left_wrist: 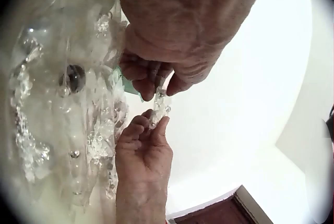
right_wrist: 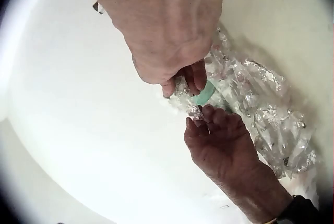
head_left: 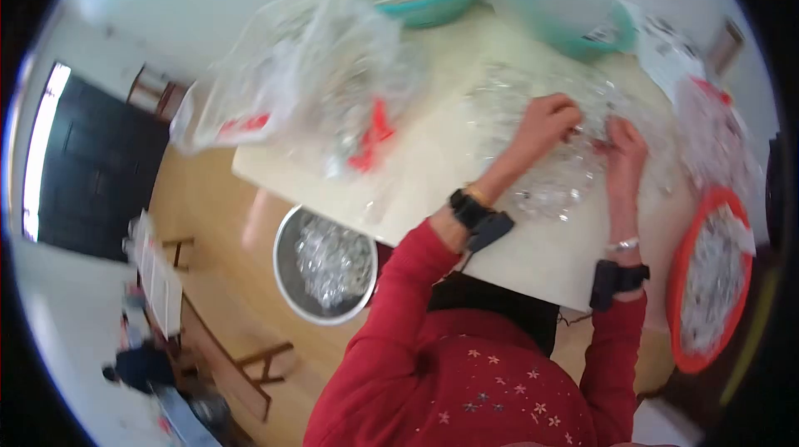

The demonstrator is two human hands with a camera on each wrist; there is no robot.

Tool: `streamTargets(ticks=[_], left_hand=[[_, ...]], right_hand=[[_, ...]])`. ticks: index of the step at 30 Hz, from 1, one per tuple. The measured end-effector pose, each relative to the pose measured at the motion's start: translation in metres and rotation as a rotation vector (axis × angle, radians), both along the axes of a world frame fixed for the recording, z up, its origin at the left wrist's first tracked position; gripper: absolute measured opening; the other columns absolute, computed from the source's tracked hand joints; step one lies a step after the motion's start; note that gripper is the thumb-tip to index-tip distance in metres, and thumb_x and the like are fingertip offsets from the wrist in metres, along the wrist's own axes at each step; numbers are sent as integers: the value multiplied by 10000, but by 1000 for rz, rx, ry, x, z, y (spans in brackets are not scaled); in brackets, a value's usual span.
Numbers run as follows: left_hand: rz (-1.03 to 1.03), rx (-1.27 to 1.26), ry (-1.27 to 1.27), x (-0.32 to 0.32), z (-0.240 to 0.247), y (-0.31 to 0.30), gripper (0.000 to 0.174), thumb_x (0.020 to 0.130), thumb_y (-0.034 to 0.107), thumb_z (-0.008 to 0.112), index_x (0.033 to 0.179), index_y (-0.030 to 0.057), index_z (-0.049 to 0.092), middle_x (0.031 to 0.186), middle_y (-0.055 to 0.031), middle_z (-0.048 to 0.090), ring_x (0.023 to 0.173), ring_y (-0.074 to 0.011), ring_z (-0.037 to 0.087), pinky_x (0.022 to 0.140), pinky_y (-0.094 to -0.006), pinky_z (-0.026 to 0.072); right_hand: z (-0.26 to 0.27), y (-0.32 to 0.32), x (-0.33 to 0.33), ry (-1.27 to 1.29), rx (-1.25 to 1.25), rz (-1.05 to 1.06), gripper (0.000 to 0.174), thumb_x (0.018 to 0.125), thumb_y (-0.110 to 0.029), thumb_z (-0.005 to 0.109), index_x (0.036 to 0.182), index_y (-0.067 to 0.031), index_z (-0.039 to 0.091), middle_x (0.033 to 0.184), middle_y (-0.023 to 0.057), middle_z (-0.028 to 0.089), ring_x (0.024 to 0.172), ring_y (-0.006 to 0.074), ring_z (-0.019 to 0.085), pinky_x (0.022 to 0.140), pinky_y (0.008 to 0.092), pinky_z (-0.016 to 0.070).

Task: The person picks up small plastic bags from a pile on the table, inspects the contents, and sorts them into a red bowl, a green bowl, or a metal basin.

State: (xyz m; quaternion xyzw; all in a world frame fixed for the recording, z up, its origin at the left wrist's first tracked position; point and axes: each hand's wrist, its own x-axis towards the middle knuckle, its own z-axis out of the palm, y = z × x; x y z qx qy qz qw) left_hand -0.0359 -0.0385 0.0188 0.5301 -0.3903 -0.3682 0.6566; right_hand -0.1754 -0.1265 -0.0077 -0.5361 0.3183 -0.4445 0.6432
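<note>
Above the table (head_left: 433, 189), my left hand (head_left: 541, 126) and right hand (head_left: 626, 156) work close together. Between them is a small clear, glittering piece (left_wrist: 160, 106) that looks like a beaded strip; its exact kind I cannot tell. The left thumb and fingers pinch its upper end in the left wrist view, while the right hand's fingertips grip the opposite end. In the right wrist view both sets of fingertips meet at the sparkling piece (right_wrist: 182, 96). Beneath and around the hands spreads a heap of clear plastic packets (right_wrist: 266, 114) with shiny bits inside.
Large plastic bags (head_left: 333, 72) cover the table's left part. Green basins (head_left: 441, 7) stand along the far side. A red-orange basin (head_left: 678, 314) of packets is at the right edge, with a pink bag (head_left: 712, 131) beyond it. Lower left, a metal bowl (head_left: 283, 268) holds more packets.
</note>
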Motion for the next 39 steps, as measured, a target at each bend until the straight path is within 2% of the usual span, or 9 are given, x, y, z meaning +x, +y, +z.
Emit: streamTargets(ticks=[2,4,7,11,15,23,28,34,39], left_hand=[[80,-40,22,3,3,4,156,756,134,582,711,-14,605,583,-27,557,521,-90,524,476,-248,425],[-63,64,-44,5,1,4,153,783,156,583,743,15,626,587,-22,549,499,-80,492,453,-232,372],[-51,-2,-1,5,-7,-1,147,782,149,593,736,13,624,573,-22,542,489,-83,487,447,-240,372],[-33,-18,-41,12,-13,1,143,787,140,596,726,15,622,562,-20,532,484,-85,482,445,-244,371],[-90,91,-38,11,-8,0,136,806,129,585,722,30,623,566,-11,519,514,-78,473,477,-230,370],[-103,132,90,3,1,2,108,840,118,565,826,19,604,643,10,541,540,-71,469,507,-212,356],[-157,158,80,2,-4,0,99,848,113,558,811,30,596,638,15,532,548,-66,461,508,-207,349],[-33,64,84,3,-9,-4,95,848,99,540,797,27,576,620,14,505,536,-73,444,496,-208,336],[11,33,114,-2,-6,-6,129,868,126,524,792,31,568,621,4,510,547,-77,456,510,-213,350]], right_hand=[[1,2,0,65,-14,12,194,875,-189,566,905,-4,617,814,15,591,663,99,550,536,226,446],[-6,-3,-5,72,-40,50,192,873,-182,569,907,1,620,812,22,594,668,103,556,527,228,454],[-9,-4,2,89,-79,60,188,870,-167,576,911,10,626,807,35,599,677,112,566,509,233,470],[-12,-6,2,-83,41,-71,184,867,-162,582,916,9,630,798,15,590,690,93,545,554,216,443],[-10,-6,-2,16,-105,-29,173,833,-170,607,867,-7,653,756,-32,558,682,53,458,602,191,347],[-1,2,-2,-53,-1,14,139,824,-168,617,795,-37,654,644,-67,518,562,25,407,503,192,299],[-7,-1,-1,-116,-18,30,154,825,-187,626,776,-43,649,630,-64,516,537,28,418,484,188,329],[13,9,-2,-149,134,79,161,837,-177,619,810,-19,631,682,-13,578,574,64,536,498,227,448],[6,5,-4,-110,5,176,192,828,-198,628,784,-10,627,645,19,585,543,91,558,470,222,430]])
